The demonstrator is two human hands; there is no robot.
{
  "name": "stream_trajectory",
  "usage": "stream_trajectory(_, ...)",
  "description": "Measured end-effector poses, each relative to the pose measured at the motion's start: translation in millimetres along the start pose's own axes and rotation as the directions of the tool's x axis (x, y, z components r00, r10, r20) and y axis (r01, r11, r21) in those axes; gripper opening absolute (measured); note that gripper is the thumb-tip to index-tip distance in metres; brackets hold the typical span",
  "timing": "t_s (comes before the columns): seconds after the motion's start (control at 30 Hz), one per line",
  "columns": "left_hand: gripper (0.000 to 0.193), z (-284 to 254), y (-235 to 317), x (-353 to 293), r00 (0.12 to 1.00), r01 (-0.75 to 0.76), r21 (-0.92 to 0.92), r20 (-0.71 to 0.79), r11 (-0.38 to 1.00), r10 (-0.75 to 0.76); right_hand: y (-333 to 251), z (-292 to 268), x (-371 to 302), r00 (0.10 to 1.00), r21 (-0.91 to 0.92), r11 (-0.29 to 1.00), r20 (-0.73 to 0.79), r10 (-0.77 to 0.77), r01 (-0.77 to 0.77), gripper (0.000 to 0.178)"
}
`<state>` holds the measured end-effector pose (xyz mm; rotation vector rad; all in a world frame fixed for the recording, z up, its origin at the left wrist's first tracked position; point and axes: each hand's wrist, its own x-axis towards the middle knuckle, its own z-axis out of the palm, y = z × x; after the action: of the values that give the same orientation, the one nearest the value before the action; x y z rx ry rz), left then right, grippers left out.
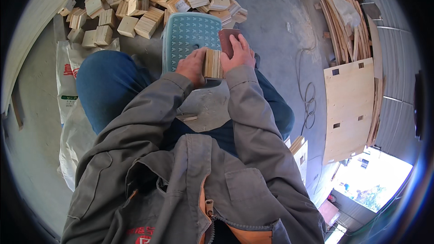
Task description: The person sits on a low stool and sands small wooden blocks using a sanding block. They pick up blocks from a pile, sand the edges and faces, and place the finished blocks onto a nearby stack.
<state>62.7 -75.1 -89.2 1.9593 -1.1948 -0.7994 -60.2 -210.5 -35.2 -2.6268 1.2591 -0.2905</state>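
Note:
Over the near edge of a light blue plastic stool (pixel 190 27), I hold a stack of small plywood pieces (pixel 212 64) with their layered edges facing up. My left hand (pixel 192 67) grips the stack's left side, fingers closed against it. On the other side, my right hand (pixel 239 55) is closed round a flat reddish-brown piece (pixel 226 40) that looks like a sanding block or folded sandpaper. The right thumb side lies close against the stack; whether it presses on it I cannot tell.
A heap of plywood blocks (pixel 151 22) lies beyond the stool. White plastic sacks (pixel 72 140) are by my left knee. To the right, plywood panels (pixel 348 108) lean by a corrugated wall, and a dark cable (pixel 308 104) coils on the concrete floor.

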Motion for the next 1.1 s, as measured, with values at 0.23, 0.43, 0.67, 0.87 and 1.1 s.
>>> stream_trajectory(0.23,0.087,-2.3,2.0,-1.8,0.999,-0.027,0.014,0.019,1.000,0.027,9.1,-0.1,-44.4,0.996,0.014,0.997,-0.054,-0.077,0.078,0.069)
stream_trajectory(0.43,0.083,0.1,0.5,-2.6,0.999,-0.038,0.019,0.005,0.999,0.038,10.1,-21.3,-130.6,0.974,0.057,0.973,-0.036,-0.224,0.226,0.071)
stream_trajectory(0.67,0.083,-0.2,1.0,-2.2,0.999,-0.034,0.026,0.012,0.999,0.034,8.7,-23.7,-117.5,0.974,0.075,0.972,-0.041,-0.221,0.224,0.070)
stream_trajectory(0.87,0.085,-0.6,-0.3,-1.5,0.999,-0.030,0.015,0.024,0.999,0.030,18.3,-0.1,-33.1,0.986,0.089,0.985,-0.097,-0.138,0.147,0.068)
stream_trajectory(1.1,0.094,4.8,-7.0,-0.2,0.999,-0.044,0.020,0.019,0.999,0.043,57.2,3.4,2.8,0.990,0.324,0.946,-0.134,0.052,-0.006,0.071)
